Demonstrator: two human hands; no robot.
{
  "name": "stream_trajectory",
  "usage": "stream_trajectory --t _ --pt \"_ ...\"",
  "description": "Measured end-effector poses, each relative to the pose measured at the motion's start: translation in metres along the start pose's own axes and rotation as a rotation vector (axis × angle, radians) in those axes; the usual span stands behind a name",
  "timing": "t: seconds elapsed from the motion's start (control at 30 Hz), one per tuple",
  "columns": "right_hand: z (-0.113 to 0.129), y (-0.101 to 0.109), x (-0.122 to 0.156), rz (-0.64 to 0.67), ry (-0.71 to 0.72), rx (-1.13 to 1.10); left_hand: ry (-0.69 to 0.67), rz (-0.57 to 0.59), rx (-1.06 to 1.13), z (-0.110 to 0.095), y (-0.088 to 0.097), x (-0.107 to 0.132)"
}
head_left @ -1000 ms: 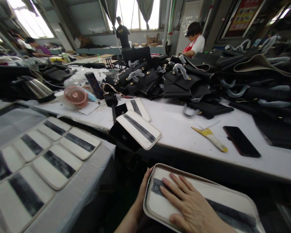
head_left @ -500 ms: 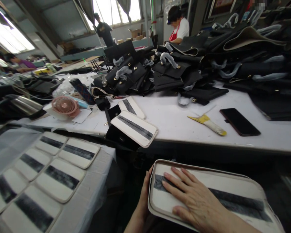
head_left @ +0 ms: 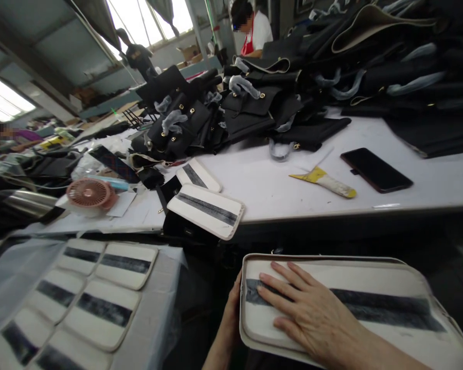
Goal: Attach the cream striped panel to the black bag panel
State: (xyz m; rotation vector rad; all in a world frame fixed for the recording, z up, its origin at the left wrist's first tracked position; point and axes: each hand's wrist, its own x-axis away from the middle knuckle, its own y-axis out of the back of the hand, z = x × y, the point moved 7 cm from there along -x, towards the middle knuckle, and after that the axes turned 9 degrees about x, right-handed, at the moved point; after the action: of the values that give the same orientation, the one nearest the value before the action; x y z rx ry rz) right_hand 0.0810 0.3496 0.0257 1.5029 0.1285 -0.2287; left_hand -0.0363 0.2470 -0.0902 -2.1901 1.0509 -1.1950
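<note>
A large cream bag panel [head_left: 386, 280] with rounded corners, a raised edge and a dark grey stripe lies in front of me at the lower right. My right hand [head_left: 312, 313] rests flat on its face, fingers stretched over the stripe near the left end. At that left end my left hand [head_left: 229, 318] holds the side edge; most of its fingers are hidden behind the panel. What lies under the panel cannot be seen.
Several smaller striped cream panels [head_left: 104, 311] lie on a covered stand at left. Two more [head_left: 206, 208] overlap the table's front edge. On the white table are a pink fan [head_left: 90, 192], a yellow-ended tool [head_left: 327, 182], a phone [head_left: 376, 169] and heaped black bags [head_left: 250, 113]. People work behind.
The view has swung, so the table and background sit further left and tilted. Both hands keep their places on the large panel.
</note>
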Motion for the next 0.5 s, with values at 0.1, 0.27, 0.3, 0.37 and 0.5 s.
stream_trajectory --t 0.1,0.27,0.3,0.37,0.5 --pt "0.0 -0.004 0.002 0.033 0.002 -0.023 -0.044 0.005 -0.151 -0.016 0.01 0.0" --pt "0.002 -0.006 0.004 0.045 -0.008 -0.057 0.051 0.137 -0.334 -0.032 0.009 0.003" --pt "0.003 -0.006 0.005 0.046 -0.006 -0.066 0.07 0.147 -0.351 -0.034 0.008 0.005" --pt "0.003 -0.006 0.005 0.045 -0.009 -0.086 0.095 0.156 -0.382 -0.038 0.004 0.007" --pt "0.002 -0.003 0.006 0.017 -0.024 -0.135 0.157 0.152 -0.426 -0.039 -0.002 0.013"
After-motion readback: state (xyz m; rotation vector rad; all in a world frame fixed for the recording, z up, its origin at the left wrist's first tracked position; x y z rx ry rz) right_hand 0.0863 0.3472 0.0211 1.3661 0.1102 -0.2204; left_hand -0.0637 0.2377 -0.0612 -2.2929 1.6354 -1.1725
